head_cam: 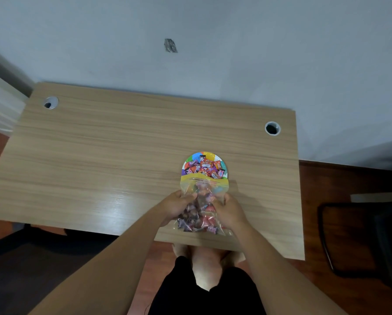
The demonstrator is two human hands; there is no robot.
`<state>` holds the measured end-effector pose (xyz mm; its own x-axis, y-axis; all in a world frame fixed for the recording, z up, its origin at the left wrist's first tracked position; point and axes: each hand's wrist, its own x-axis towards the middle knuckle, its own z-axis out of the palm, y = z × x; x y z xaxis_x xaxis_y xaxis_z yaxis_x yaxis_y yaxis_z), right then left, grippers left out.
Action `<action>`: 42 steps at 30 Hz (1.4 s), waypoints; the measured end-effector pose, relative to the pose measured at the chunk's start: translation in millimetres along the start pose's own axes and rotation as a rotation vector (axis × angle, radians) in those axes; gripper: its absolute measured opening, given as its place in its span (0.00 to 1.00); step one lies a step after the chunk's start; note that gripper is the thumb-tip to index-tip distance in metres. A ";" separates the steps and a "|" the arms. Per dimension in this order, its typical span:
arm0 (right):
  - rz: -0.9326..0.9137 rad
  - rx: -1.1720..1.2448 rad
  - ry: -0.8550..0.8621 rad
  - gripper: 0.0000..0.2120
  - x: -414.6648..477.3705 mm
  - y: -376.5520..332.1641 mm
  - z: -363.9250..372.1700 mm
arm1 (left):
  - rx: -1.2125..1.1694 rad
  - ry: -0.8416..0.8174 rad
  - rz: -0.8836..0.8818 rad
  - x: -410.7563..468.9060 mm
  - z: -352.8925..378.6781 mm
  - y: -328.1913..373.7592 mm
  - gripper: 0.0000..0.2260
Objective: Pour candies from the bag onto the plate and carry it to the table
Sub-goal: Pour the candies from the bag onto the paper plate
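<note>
A clear zip bag (201,201) with a yellow top band is tipped forward, its open mouth over the near edge of a small multicoloured paper plate (209,155). Wrapped candies (204,168) in red, orange and purple lie heaped on the plate. More candies (197,220) remain in the lower part of the bag. My left hand (175,206) grips the bag's left side. My right hand (230,211) grips its right side. The plate rests on a light wooden desk (110,155), right of centre.
Two round cable holes sit in the desk, one at the back left (50,102) and one at the back right (272,128). A white wall stands behind the desk. A dark chair (361,235) is on the red-brown floor to the right. My legs and bare feet show below the desk's front edge.
</note>
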<state>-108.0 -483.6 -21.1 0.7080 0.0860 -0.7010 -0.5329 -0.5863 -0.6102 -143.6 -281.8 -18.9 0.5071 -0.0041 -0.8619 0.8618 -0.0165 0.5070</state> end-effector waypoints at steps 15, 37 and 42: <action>-0.013 -0.010 0.035 0.11 -4.4 -0.5 -3.5 | -0.076 0.019 0.017 -9.1 0.4 2.8 0.09; 0.029 0.114 -0.031 0.06 -12.0 -5.5 -10.7 | -0.119 -0.032 0.039 -18.9 -2.9 7.5 0.15; 0.034 0.184 -0.066 0.11 -14.9 -7.1 -13.3 | -0.109 -0.015 0.056 -20.3 -1.2 11.9 0.13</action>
<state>-108.5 -491.4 -1.3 0.6596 0.1246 -0.7412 -0.6358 -0.4335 -0.6387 -143.6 -280.8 4.7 0.5551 -0.0170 -0.8316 0.8290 0.0935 0.5515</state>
